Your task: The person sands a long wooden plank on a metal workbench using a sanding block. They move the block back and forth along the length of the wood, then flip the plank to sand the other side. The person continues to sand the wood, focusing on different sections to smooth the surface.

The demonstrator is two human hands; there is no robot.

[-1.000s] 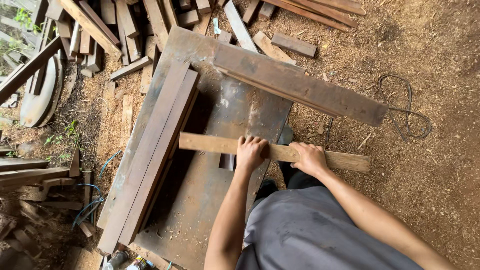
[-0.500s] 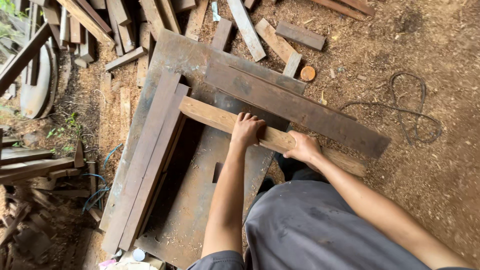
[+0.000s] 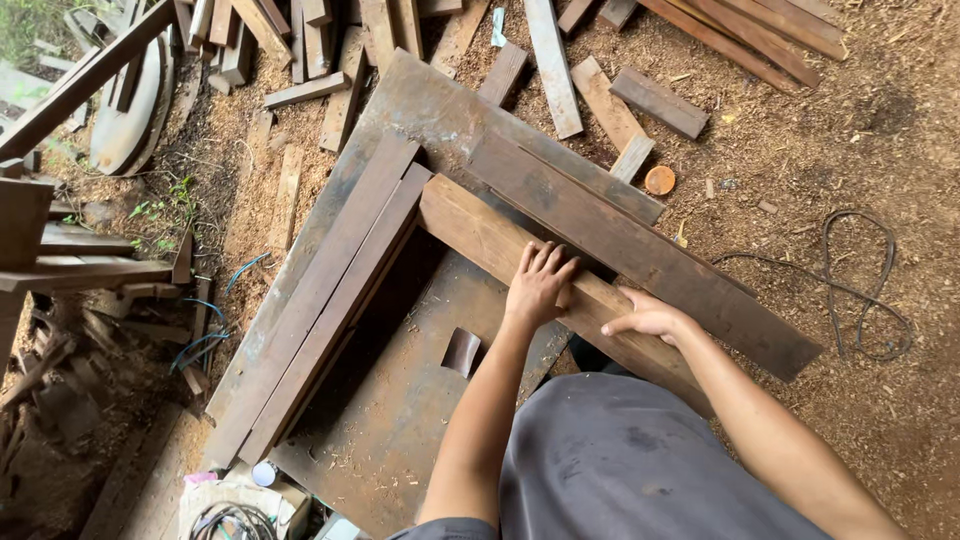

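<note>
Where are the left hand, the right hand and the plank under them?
left hand [image 3: 538, 288], head view, back of the hand.
right hand [image 3: 650, 318], head view, knuckles.
plank [image 3: 470, 228], head view, bare top face.

The plank's [image 3: 500, 243] near end is hidden behind the right hand [image 3: 652, 318] and forearm

Soft, even daylight, moderately bright, no hard sun patches. Shadows diffuse: dark gap beside the stacked planks [image 3: 320, 300] on the metal surface [image 3: 400, 400], faint shade beside the forearms. Top-left corner with the greenery [image 3: 30, 25] brighter, slightly washed out. No glare on the metal. Focus sharp in the centre; sawdust ground [image 3: 800, 170] grain visible. Left edge dim, muddy. Mild wide-angle stretch at the corners. No motion blur.
</note>
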